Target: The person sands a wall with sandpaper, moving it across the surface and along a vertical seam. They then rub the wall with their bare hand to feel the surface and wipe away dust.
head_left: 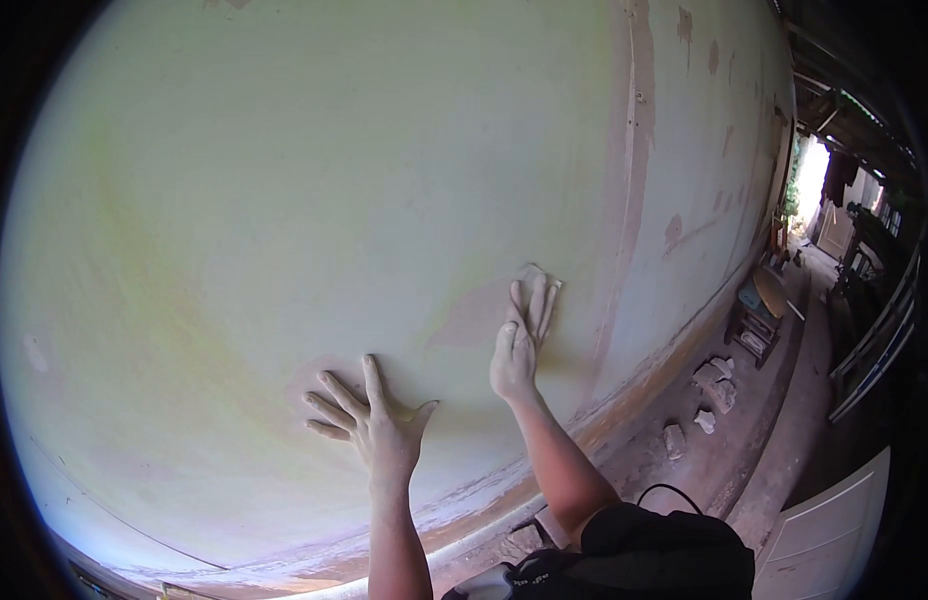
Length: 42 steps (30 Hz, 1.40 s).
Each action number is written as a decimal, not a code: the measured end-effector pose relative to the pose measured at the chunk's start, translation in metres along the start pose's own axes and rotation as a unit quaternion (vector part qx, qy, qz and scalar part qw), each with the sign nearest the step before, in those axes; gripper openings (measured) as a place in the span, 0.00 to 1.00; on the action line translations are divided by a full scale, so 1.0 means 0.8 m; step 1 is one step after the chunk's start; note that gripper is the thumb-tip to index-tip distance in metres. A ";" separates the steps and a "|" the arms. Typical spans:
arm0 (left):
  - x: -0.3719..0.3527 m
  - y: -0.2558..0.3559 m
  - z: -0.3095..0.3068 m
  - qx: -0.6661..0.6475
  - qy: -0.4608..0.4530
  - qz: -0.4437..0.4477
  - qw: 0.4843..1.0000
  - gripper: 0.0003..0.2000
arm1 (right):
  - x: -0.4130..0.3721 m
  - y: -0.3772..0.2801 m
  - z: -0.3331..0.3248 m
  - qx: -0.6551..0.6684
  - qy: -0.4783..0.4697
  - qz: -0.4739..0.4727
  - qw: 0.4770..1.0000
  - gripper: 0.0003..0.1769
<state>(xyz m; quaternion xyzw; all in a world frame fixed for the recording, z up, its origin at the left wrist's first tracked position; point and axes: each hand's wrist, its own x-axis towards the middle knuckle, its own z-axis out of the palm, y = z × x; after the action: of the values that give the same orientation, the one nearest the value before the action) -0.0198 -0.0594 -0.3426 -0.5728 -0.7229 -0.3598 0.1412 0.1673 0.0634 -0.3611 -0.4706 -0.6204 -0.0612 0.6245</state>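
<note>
A pale greenish plastered wall point(284, 200) fills most of the view. My left hand point(369, 420) lies flat against it, fingers spread, holding nothing. Higher and to the right, my right hand point(519, 345) presses a small sheet of sandpaper point(536, 278) flat onto the wall with straight fingers. The sheet's corners show past my fingertips. Both hands are dusted with pale powder. A bare pinkish patch point(474, 315) of wall lies just left of the right hand.
Vertical pinkish strips and patches point(639, 120) run down the wall to the right. Along the wall's foot lie rubble chunks point(709, 385) on a dirt floor. A small wooden stand point(756, 320) and a white door panel point(834, 525) are at right.
</note>
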 end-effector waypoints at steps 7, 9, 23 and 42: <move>-0.002 -0.016 0.005 0.028 0.005 0.048 0.998 0.56 | 0.156 0.087 -0.049 0.031 0.134 0.079 0.987 0.36; -0.002 -0.011 -0.002 0.022 -0.012 0.028 0.999 0.54 | 0.193 0.052 -0.047 0.020 0.189 0.147 0.971 0.33; 0.078 -0.068 -0.084 0.106 0.196 0.110 0.969 0.39 | 0.213 0.052 -0.087 -0.078 0.056 -0.091 0.991 0.34; 0.205 -0.057 -0.229 0.225 0.307 0.210 0.901 0.34 | 0.253 -0.183 -0.041 -0.140 0.061 -0.321 0.935 0.39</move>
<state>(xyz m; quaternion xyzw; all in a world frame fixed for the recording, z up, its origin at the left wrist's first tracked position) -0.1498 -0.0688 -0.1295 -0.5253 -0.5688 -0.3071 0.5534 0.1393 0.0640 -0.1106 -0.3241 -0.6840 -0.3733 0.5364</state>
